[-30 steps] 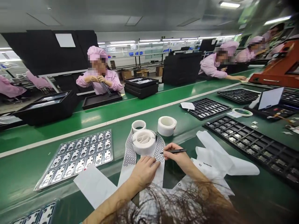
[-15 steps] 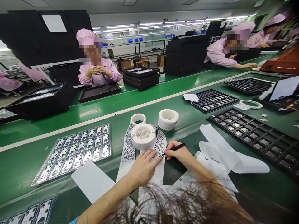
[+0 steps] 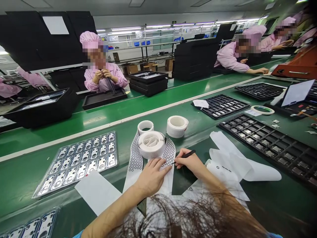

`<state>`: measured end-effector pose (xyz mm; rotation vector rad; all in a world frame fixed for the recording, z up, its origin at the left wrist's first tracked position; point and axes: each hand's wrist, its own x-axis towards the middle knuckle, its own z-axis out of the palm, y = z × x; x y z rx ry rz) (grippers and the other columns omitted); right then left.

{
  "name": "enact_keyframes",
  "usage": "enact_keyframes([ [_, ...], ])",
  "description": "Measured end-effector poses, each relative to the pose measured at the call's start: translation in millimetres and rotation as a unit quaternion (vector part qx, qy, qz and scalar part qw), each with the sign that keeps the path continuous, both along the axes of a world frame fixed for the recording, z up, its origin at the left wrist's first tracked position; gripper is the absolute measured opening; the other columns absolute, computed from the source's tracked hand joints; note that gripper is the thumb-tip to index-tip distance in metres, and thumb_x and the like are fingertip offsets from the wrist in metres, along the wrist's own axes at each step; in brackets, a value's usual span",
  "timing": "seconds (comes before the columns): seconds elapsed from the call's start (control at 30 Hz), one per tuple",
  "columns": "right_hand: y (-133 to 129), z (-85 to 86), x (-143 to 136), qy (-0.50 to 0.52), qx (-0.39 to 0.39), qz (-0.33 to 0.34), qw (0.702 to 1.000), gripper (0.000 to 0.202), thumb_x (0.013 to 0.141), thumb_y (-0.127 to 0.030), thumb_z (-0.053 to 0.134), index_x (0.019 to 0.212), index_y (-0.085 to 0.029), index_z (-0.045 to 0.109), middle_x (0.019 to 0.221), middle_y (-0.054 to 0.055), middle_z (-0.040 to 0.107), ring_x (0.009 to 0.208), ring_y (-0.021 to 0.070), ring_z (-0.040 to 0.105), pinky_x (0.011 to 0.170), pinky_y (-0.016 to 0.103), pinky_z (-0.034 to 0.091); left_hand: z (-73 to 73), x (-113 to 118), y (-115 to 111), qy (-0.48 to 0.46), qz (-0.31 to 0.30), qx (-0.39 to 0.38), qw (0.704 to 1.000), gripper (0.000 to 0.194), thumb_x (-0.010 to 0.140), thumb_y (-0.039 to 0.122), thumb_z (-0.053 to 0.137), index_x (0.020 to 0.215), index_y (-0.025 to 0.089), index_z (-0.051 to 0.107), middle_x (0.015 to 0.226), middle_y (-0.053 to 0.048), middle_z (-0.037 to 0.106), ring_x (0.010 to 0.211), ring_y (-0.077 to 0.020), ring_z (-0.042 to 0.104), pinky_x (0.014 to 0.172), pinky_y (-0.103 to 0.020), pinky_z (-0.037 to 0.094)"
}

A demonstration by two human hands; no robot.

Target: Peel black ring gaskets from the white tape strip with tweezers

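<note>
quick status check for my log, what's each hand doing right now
Left hand: open, resting on the ring-printed sheet, no grip visible.
Right hand: closed, holding a slim black tool.

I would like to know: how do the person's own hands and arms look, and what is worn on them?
The left grip and right grip are bare human hands; no gloves show. The left forearm and right forearm are bare too. Blue cloth, probably sleeves, shows at the lower edge. Dark hair partly hides the arms.
</note>
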<state>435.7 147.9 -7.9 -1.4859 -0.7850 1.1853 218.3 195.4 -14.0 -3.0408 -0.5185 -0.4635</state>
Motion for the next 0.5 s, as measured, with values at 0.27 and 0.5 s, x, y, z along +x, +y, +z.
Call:
enact_keyframes([
  [0.27, -0.5, 1.3, 0.3, 0.006, 0.006, 0.011, 1.000, 0.026, 0.053, -0.031, 0.071, 0.063, -0.019, 0.051, 0.057, 0.004, 0.070, 0.049, 0.0140, 0.067, 0.050, 0.016, 0.051, 0.4, 0.5, -1.0, -0.009, 0.004, 0.000, 1.000, 0.048, 0.090, 0.010, 0.058, 0.135, 0.023, 0.063, 0.136, -0.011, 0.063, 0.123, -0.0287, 0.057, 0.106, -0.045, 0.051],
  [0.5, 0.6, -4.7, 3.3, 0.018, 0.007, 0.018, 1.000, 0.028, 0.053, -0.030, 0.074, 0.064, -0.019, 0.052, 0.059, 0.003, 0.071, 0.051, 0.0158, 0.068, 0.051, 0.018, 0.055, -6.0, 2.0, 1.4, -0.022, -0.005, 0.014, 1.000, 0.048, 0.088, 0.010, 0.059, 0.134, 0.023, 0.063, 0.133, -0.012, 0.064, 0.120, -0.0296, 0.059, 0.102, -0.047, 0.053],
])
